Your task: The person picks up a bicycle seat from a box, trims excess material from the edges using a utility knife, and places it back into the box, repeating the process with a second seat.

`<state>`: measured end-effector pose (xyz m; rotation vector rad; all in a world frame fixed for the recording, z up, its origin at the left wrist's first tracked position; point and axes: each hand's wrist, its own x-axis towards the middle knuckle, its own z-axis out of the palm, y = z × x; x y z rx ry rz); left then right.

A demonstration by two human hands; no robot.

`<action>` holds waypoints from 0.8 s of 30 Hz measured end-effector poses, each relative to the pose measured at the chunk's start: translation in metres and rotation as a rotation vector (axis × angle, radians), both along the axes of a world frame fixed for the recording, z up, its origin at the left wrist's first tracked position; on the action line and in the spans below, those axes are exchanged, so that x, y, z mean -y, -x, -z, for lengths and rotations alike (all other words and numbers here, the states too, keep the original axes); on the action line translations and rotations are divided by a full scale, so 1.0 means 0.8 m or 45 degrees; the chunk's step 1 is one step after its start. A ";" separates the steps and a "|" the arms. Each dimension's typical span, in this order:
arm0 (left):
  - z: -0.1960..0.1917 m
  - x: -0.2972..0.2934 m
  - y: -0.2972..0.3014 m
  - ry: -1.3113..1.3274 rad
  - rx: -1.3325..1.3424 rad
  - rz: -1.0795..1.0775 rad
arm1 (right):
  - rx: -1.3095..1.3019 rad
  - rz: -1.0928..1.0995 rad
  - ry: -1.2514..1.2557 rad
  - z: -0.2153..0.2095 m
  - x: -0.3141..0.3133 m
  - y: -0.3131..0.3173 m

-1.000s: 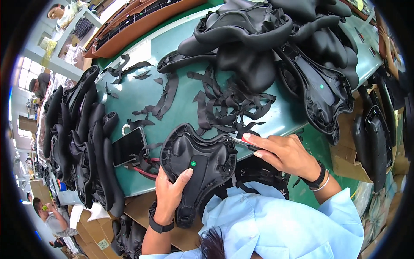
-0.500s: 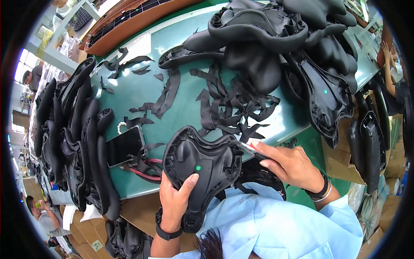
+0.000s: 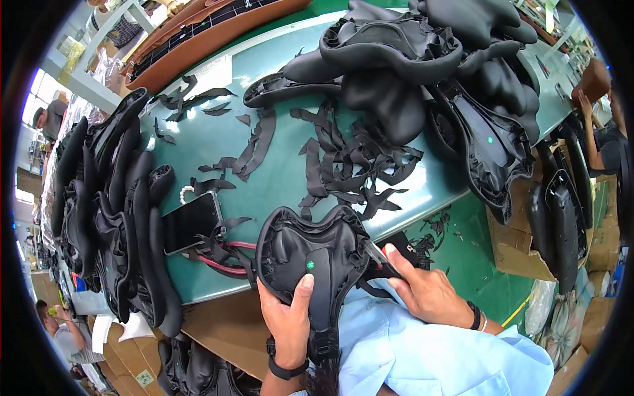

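Note:
My left hand (image 3: 287, 323) grips an upside-down black bicycle saddle (image 3: 284, 247), thumb on its base near a green dot and the fingers hidden beneath. Black covering lines the saddle's rim, and its narrow nose points toward me. In my right hand (image 3: 429, 290) is a slim knife (image 3: 379, 253) with a bit of red at the grip. The knife's front end lies against the saddle's right edge; how far the blade reaches in cannot be made out. Beyond the saddle, cut black strips (image 3: 317, 168) lie heaped on the green table (image 3: 198, 148).
Black saddles are stacked at the left (image 3: 122, 218) and piled at the far right (image 3: 389, 53). A phone (image 3: 191, 223) and red-handled scissors (image 3: 228, 267) lie left of my work. A cardboard box (image 3: 518, 247) with black shells stands at the right. Other people work around the edges.
The saddle and my left hand have shifted slightly right and toward me. My right hand has come down and left, moving the knife lower along the saddle's right edge.

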<state>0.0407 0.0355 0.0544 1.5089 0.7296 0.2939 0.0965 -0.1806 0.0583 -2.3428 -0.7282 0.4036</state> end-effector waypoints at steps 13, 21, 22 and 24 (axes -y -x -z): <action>0.003 -0.010 0.011 -0.226 0.047 0.065 | 0.075 -0.177 -0.562 0.011 -0.062 -0.089; 0.014 0.013 -0.019 0.555 0.331 -0.289 | -0.372 -0.355 -0.595 -0.011 -0.091 -0.072; 0.017 0.010 -0.017 0.756 0.281 -0.144 | -0.201 -0.291 -0.814 -0.005 -0.099 -0.090; 0.017 -0.008 -0.003 1.235 -0.229 0.551 | -0.502 -0.166 -0.655 -0.030 -0.106 -0.128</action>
